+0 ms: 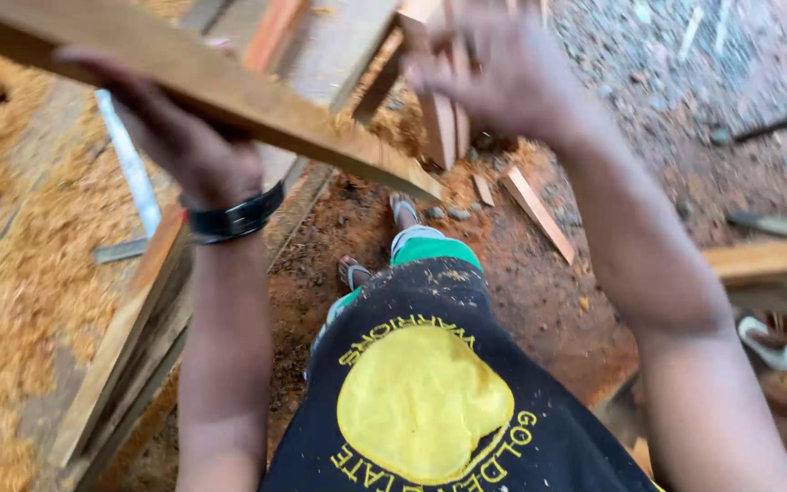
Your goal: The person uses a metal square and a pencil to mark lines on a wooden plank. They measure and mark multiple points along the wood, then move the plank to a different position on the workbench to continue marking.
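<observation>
Counter: a long wooden counter (20, 273) runs down the left, thick with sawdust; a flat metal square (129, 169) lies on it, under the raised arm.
Plank: a long sawn plank (229, 91) is held up in the air above the counter's edge and the dirt floor (539, 292), crossing the upper left of the view.
Long axis: it runs from the top left corner down to the right; the cut end (425, 187) points down-right, toward the person's feet.
Handling: it looks stiff and rough-sawn, dusty rather than slippery, and likely fairly heavy for one hand. A grip near the middle should balance it; the edges may splinter.
Left hand: the left hand (179, 137), a dark watch at its wrist, is under the plank with its fingers (93, 68) wrapped up around the far edge, gripping it.
Right hand: the right hand (503, 77) is blurred, fingers spread loosely, over a bundle of short wood pieces (439, 118); I cannot tell if it grips any.
Scraps: small offcuts (535, 210) lie on the floor.
</observation>
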